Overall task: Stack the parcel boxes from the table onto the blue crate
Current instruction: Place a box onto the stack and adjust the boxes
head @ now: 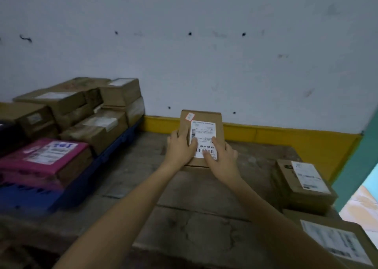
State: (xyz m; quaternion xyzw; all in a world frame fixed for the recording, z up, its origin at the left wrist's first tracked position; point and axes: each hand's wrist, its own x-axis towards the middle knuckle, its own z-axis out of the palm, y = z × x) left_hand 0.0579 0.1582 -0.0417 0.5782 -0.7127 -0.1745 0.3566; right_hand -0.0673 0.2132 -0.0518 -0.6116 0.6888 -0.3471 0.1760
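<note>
Head view: left hand [180, 148] and right hand [223, 159] fingers [216, 142] clasp parcel box [206, 117].

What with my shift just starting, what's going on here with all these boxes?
A person grips a labelled brown parcel box with the left hand and right hand at the wooden table's far side. The blue crate on the left already carries stacked parcels and a pink parcel. More boxes wait at the table's right edge.

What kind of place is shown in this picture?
Probably a parcel sorting or storage room: labelled brown cardboard parcel boxes piled on a blue plastic crate, more on a worn wooden table.
</note>
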